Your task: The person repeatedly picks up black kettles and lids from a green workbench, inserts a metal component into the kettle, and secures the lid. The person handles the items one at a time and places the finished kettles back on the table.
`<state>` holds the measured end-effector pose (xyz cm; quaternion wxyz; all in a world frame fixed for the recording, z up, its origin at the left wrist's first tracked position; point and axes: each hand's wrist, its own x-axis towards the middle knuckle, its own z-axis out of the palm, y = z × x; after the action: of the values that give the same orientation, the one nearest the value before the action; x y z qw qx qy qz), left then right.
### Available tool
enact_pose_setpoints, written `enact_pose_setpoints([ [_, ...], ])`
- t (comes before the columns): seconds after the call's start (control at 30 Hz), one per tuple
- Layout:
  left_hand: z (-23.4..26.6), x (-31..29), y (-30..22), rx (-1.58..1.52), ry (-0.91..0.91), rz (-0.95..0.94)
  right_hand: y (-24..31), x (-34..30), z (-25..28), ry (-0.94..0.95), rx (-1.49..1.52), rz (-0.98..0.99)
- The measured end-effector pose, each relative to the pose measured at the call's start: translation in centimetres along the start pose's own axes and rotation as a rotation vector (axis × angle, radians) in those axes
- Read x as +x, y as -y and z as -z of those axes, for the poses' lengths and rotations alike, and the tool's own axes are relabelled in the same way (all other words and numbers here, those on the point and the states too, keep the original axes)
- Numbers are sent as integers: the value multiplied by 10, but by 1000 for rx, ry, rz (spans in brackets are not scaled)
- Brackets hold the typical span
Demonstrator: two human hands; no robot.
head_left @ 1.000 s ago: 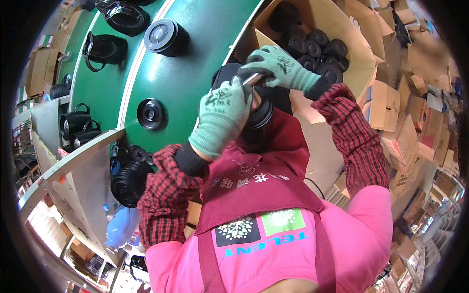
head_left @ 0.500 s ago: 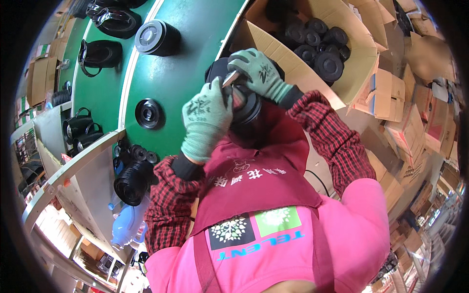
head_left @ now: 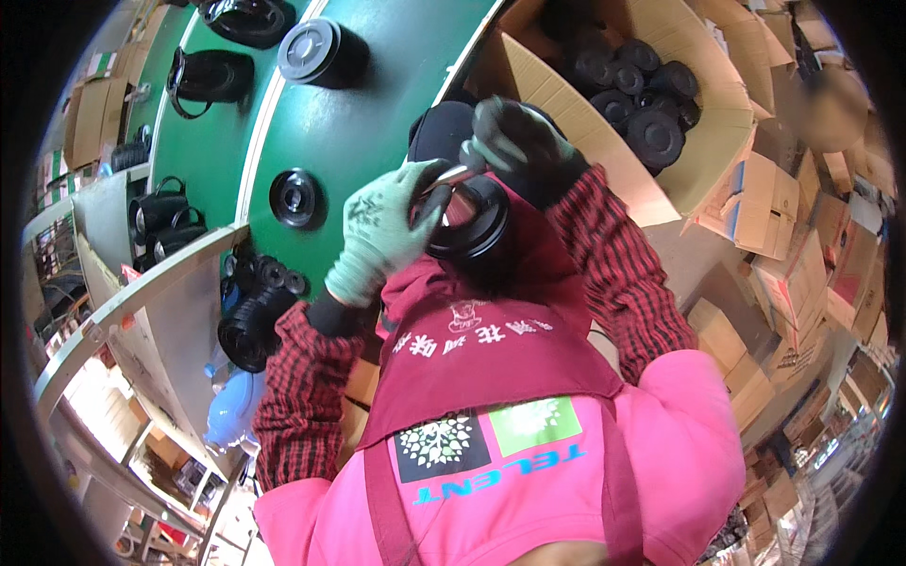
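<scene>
Both my hands wear pale green gloves. My left hand is closed at the shiny metal edge of a round black part with a reddish reflection inside. The part rests against my maroon apron; its exact kind is unclear. My right hand is above and to the right of it, smeared by motion, with its fingertips close to the shiny edge. Whether it grips anything does not show.
The green worktop carries a black disc-shaped lid, a stack of round lids and black jugs. Black round parts fill an open cardboard box at upper right. Below the table's edge hang more black parts.
My right hand has lifted its fingers from the metal edge and turned, blurring. My left hand has shifted slightly left and lower, and more of the round part's black rim now shows.
</scene>
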<state>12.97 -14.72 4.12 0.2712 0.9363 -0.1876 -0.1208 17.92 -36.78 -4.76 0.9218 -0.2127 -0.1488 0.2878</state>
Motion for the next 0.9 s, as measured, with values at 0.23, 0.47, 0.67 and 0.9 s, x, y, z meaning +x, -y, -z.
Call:
enact_pose_setpoints([
  [0.23, -65, 71, 78, -574, -162, -229, -30, -23, -136, 248, -1381, 35],
  [0.47, -56, 63, 39, 62, -705, -137, -37, 34, 6, -416, -751, 257],
  [0.67, -54, 29, 41, 293, -731, 152, -90, 69, 41, 57, -602, -284],
  [0.9, 53, 5, -16, -1041, 606, 975, -113, 99, 22, 451, -1580, -134],
])
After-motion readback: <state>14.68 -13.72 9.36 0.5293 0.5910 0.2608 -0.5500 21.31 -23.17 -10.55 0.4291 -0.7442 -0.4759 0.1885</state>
